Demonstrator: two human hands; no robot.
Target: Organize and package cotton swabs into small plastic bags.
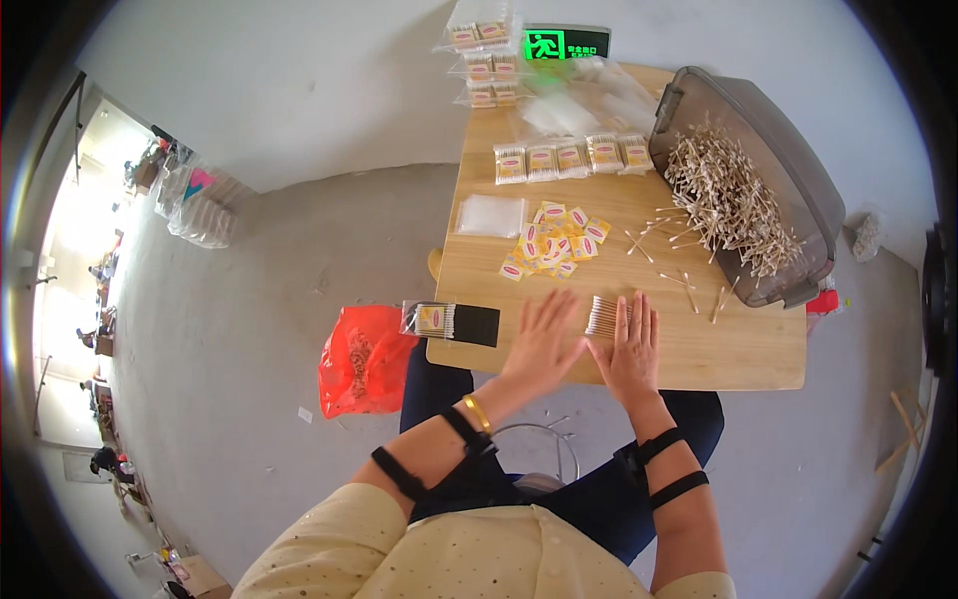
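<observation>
A small row of cotton swabs (601, 316) lies side by side on the wooden table (738, 349) near its front edge. My right hand (631, 349) rests flat over the right part of this row, fingers stretched out and partly covering the swabs. Left of the row, my left hand (542, 337) has its fingers extended and holds nothing; its thumb points toward the right hand. Beside it, at the table's left edge, a clear bag of swabs with a yellow label (433, 319) sits at the end of a black flat strip (477, 325).
Yellow and white label cards (555, 243) lie scattered beyond my hands, beside a stack of clear bags (491, 216). Filled swab packs (569, 158) line up farther back. A tipped grey bin (813, 190) spills loose swabs (728, 195) at right. A red plastic bag (365, 361) hangs at left.
</observation>
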